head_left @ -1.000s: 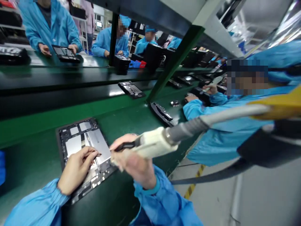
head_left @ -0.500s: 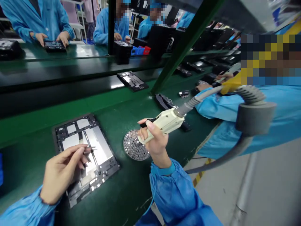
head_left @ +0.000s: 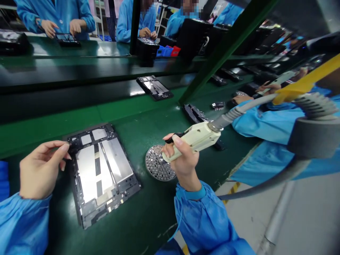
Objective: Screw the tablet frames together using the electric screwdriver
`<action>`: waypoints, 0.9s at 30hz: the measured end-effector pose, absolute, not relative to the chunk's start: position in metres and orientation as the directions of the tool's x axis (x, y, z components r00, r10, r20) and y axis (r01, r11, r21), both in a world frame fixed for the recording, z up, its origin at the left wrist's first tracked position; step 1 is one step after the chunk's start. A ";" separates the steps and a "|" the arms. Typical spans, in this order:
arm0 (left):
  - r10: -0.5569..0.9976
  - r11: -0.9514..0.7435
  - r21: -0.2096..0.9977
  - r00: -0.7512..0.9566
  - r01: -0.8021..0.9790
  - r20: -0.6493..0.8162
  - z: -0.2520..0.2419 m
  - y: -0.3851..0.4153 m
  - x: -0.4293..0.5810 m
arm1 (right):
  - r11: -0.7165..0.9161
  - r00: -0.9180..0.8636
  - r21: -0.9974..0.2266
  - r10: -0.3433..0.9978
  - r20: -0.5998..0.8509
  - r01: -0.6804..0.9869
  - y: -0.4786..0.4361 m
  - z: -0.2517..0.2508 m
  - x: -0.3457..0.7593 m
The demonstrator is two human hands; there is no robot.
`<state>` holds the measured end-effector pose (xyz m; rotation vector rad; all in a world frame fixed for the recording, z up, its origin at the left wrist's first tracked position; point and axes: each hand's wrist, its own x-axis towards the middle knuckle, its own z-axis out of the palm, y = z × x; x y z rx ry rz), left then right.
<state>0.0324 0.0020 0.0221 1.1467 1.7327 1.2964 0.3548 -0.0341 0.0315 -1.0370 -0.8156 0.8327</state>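
An opened tablet [head_left: 91, 177], with silver battery panels and a dark frame, lies face down on the green bench. At its upper left corner is my left hand [head_left: 44, 166], thumb and forefinger pinched together; what they hold, if anything, I cannot make out. My right hand [head_left: 184, 157] is wrapped round a cream electric screwdriver [head_left: 199, 138], thumb along its body. The screwdriver's nose points down at a round metal screw plate [head_left: 159, 170] full of holes, with small screws on it. Whether the bit touches the plate is hard to see.
A thick grey hose [head_left: 233, 113] runs from the screwdriver to the right. Beyond the plate lie a black curved part [head_left: 195, 115] and a small dark piece [head_left: 218, 105]. Another opened tablet [head_left: 155, 88] rests on the black belt. A co-worker's sleeve [head_left: 255, 122] is at right.
My left hand has moved left, from over the tablet's middle to its upper left corner. My right hand still holds the screwdriver at the plate. The whole view has shifted slightly.
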 end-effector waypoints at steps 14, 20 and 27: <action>0.916 0.101 0.973 -0.400 0.208 -0.010 0.005 0.021 0.014 | 0.326 0.416 -0.934 0.877 0.241 -0.147 -0.035 0.025 0.358; 0.931 0.070 0.957 -0.364 0.281 0.039 0.017 0.013 0.019 | 0.321 0.426 -0.920 0.882 0.203 -0.224 -0.039 0.035 0.356; 0.937 0.136 0.960 -0.346 0.244 -0.045 0.015 0.030 0.010 | 0.272 0.436 -0.924 0.890 0.136 -0.268 -0.045 0.039 0.356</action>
